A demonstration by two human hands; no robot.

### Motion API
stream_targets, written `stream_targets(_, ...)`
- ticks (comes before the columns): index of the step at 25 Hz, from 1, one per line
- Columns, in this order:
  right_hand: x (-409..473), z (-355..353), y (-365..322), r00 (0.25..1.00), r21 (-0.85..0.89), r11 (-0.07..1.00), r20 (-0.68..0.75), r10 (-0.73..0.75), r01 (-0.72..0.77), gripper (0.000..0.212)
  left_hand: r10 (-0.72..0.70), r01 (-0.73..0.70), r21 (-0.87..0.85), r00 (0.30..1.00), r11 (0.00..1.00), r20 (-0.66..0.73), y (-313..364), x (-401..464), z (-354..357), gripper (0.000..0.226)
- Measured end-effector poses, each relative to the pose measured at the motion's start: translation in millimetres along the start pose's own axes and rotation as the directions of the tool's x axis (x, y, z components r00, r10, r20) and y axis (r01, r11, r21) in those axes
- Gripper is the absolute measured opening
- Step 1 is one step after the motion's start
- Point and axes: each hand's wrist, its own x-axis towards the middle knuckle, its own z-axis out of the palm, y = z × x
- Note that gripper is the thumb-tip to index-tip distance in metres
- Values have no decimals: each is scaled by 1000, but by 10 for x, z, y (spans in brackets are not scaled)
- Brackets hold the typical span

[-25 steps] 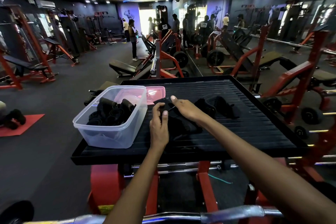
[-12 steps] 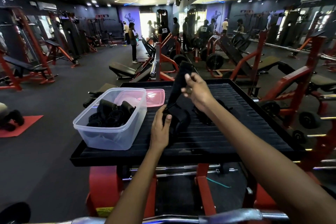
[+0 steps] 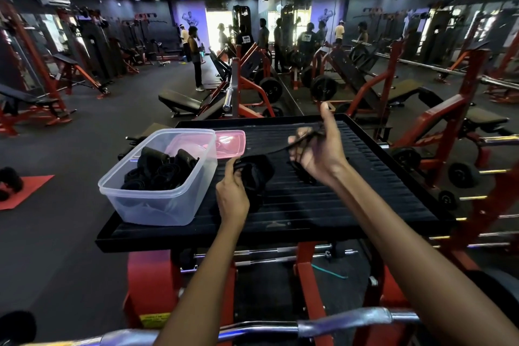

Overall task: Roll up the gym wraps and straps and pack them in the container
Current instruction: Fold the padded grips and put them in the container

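Observation:
A clear plastic container (image 3: 146, 202) stands on the left of a black ribbed platform (image 3: 351, 205) and holds several rolled black wraps (image 3: 160, 168). My left hand (image 3: 231, 194) grips the bunched end of a black wrap (image 3: 257, 174) just right of the container. My right hand (image 3: 314, 149) is raised over the platform's middle and pinches the wrap's free strap end (image 3: 306, 136), so the strap stretches between both hands. More black straps (image 3: 302, 174) lie under my right hand, partly hidden.
A pink lid (image 3: 229, 142) lies behind the container. Red gym machines and benches surround the platform. A chrome bar (image 3: 323, 327) crosses the bottom of the view. Several people stand far back in the gym.
My right hand lifted the strap end off the platform, raised it high, then brought it lower and rightward. My left hand kept hold of the bunched end and shifted slightly left.

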Motion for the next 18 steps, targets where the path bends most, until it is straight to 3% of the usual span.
stream_targets(4,-64,-133,9,997,-101,992,-29,70,-73,18,-41,41,-14,998,999,-40,-38,22,-4,35)
stream_targets(7,-136,-305,88,997,-202,977,-53,56,-66,34,-92,89,-47,992,995,-89,1,9,17,37)
stream_targets(10,-195,-402,477,996,-241,966,-40,85,-92,35,-160,131,-204,978,970,-133,10,18,5,37)
stream_targets(18,191,-152,925,999,-556,831,-28,-17,-1,38,-129,57,-462,984,885,-126,-74,68,-7,41)
